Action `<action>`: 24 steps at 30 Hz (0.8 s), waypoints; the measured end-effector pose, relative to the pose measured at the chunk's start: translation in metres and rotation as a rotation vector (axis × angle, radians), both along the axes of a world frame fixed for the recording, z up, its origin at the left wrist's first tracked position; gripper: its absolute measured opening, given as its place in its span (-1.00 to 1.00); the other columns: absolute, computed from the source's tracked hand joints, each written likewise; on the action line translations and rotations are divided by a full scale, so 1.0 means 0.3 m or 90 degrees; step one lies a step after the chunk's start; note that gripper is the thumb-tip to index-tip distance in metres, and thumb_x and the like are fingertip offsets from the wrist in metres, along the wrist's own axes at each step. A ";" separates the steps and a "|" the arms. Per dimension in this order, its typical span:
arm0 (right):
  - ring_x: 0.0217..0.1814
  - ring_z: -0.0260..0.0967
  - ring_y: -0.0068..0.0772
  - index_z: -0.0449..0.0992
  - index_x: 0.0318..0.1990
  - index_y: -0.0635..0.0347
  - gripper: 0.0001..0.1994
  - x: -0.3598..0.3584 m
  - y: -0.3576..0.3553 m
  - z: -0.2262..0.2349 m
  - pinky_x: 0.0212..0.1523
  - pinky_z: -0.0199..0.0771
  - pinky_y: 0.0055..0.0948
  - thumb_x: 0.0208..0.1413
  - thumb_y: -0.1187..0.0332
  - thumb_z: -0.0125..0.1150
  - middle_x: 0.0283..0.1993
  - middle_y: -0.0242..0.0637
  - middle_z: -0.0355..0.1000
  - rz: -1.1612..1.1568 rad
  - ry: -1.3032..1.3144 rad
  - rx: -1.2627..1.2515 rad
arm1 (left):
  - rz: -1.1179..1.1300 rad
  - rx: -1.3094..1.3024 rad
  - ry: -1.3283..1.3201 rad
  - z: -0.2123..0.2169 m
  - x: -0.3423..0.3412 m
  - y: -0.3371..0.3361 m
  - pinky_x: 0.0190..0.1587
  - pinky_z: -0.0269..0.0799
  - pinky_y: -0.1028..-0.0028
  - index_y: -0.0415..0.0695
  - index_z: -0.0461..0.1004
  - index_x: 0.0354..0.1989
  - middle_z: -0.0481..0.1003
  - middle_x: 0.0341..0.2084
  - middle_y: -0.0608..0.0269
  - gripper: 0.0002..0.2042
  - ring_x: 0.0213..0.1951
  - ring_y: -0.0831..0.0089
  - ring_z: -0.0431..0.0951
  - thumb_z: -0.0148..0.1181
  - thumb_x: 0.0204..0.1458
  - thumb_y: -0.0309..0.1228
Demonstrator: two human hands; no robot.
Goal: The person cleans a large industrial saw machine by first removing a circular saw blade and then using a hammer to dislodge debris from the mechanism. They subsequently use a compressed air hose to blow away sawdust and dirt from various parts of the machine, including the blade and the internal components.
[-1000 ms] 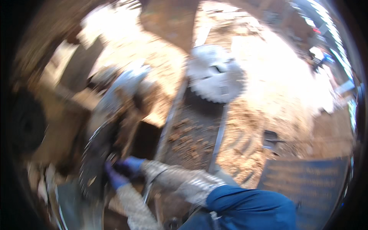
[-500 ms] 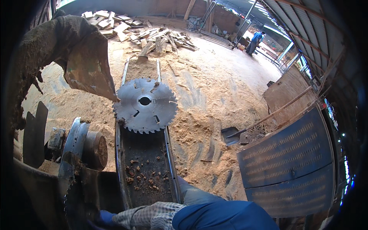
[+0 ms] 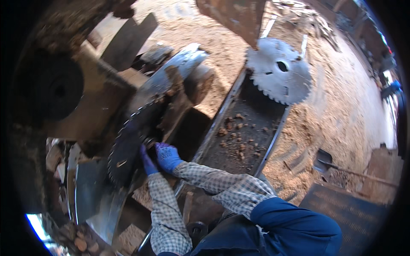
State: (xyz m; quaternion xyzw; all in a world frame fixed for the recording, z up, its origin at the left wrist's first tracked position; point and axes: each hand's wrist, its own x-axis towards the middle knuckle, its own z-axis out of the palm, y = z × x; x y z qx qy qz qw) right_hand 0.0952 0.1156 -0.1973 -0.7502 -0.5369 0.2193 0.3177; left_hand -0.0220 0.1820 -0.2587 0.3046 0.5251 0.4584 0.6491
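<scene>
A dark circular saw blade (image 3: 124,147) with a toothed rim stands on edge in the machine at the left. At its centre is a round metal collar (image 3: 149,141). My left hand (image 3: 148,162), in a purple-blue glove, reaches up to the collar with its fingers closed at its lower side. My right hand (image 3: 168,158), in a blue glove, curls at the collar's right side; its fingertips are partly hidden. A second, shiny circular saw blade (image 3: 279,70) lies flat across the metal rails at the upper right, apart from both hands.
A metal chute (image 3: 239,149) with wood chips runs beside the machine. Rusty guards (image 3: 235,17) overhang it. Sawdust (image 3: 333,115) covers the floor, where a shovel (image 3: 323,161) lies near a dark slotted panel (image 3: 341,209). Another person (image 3: 390,88) is far right.
My view has swung left and down onto the machine, so the shiny blade appears farther right. Both hands now show at the mounted blade's centre; before, only one blue glove was partly visible.
</scene>
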 end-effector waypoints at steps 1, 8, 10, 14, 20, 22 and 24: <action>-0.27 0.56 -0.14 0.49 -0.15 0.13 -0.80 -0.020 -0.005 -0.028 -0.28 0.56 -0.14 0.09 0.32 0.08 -0.30 -0.18 0.53 -0.016 -0.031 -0.003 | -0.026 -0.085 -0.080 0.193 0.101 -0.074 0.21 0.36 0.31 -0.17 0.39 0.23 0.47 0.10 0.14 -0.42 0.07 0.29 0.46 0.09 0.21 0.03; -0.13 0.58 -0.15 0.56 -0.03 0.22 -0.50 0.059 0.009 -0.044 -0.06 0.57 -0.26 0.04 0.00 0.37 -0.15 -0.03 0.59 -0.018 0.773 -0.339 | 0.092 -0.176 -0.137 0.219 0.089 -0.130 0.09 0.47 0.28 -0.16 0.41 0.21 0.50 0.04 0.08 -0.36 -0.01 0.24 0.54 0.20 0.11 0.09; -0.16 0.57 -0.23 0.57 -0.05 0.24 -0.47 0.075 0.007 -0.050 -0.07 0.57 -0.30 0.04 -0.06 0.36 -0.19 -0.09 0.60 -0.033 0.942 -0.340 | 0.086 -0.177 -0.098 0.195 0.093 -0.111 0.07 0.49 0.29 -0.18 0.42 0.18 0.51 0.03 0.09 -0.37 -0.04 0.24 0.55 0.20 0.11 0.08; -0.12 0.58 -0.17 0.56 -0.10 0.27 -0.51 0.015 0.003 -0.077 -0.06 0.57 -0.26 0.09 -0.03 0.32 -0.15 -0.08 0.60 0.021 0.806 -0.089 | 0.058 -0.114 -0.091 0.256 0.109 -0.123 0.08 0.47 0.29 -0.19 0.46 0.15 0.51 0.06 0.11 -0.40 -0.02 0.26 0.55 0.18 0.13 0.09; -0.10 0.55 0.04 0.49 -0.06 0.24 -0.57 0.003 -0.041 -0.005 -0.10 0.55 -0.08 0.00 0.12 0.30 -0.18 0.07 0.55 0.017 0.133 -0.039 | 0.020 -0.111 -0.170 0.168 0.058 -0.119 0.18 0.40 0.22 -0.19 0.41 0.19 0.50 0.05 0.08 -0.35 0.06 0.19 0.51 0.08 0.17 0.15; -0.09 0.54 0.06 0.49 -0.03 0.30 -0.51 0.040 -0.017 -0.010 -0.11 0.54 -0.13 0.02 0.07 0.30 -0.17 0.06 0.56 -0.035 0.333 -0.076 | -0.018 -0.121 -0.147 0.213 0.080 -0.127 0.17 0.41 0.22 -0.19 0.42 0.18 0.50 0.06 0.09 -0.34 0.06 0.19 0.51 0.08 0.16 0.17; -0.09 0.54 0.09 0.48 0.01 0.34 -0.46 0.044 0.010 -0.035 -0.11 0.53 -0.15 0.03 0.03 0.30 -0.16 0.07 0.57 -0.005 0.458 -0.125 | -0.009 -0.116 -0.110 0.256 0.107 -0.129 0.17 0.41 0.22 -0.18 0.42 0.18 0.49 0.07 0.09 -0.33 0.05 0.20 0.51 0.09 0.14 0.18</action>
